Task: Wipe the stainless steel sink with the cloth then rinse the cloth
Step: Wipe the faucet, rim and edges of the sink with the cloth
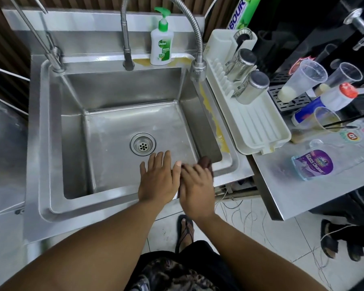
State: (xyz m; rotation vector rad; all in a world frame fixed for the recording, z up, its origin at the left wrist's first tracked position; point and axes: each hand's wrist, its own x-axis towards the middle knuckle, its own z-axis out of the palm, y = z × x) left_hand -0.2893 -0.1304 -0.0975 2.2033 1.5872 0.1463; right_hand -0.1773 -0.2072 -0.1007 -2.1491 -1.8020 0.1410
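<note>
The stainless steel sink point(118, 97) fills the middle of the view, with a round drain point(143, 146) in its floor. A dark brown cloth point(205, 162) shows at the sink's front right corner, mostly hidden under my right hand point(195, 190), which lies over it. Whether those fingers curl round the cloth or press flat is unclear. My left hand point(159, 180) is beside it over the front rim, fingers straight and spread, its thumb touching the right hand.
Two hose faucets point(198, 66) and a thin tap point(57, 59) rise behind the basin, with a soap pump bottle point(161, 45). A white drying rack point(256, 131) with steel cups stands right. Plastic cups and a glass-cleaner pouch point(313, 163) crowd the counter.
</note>
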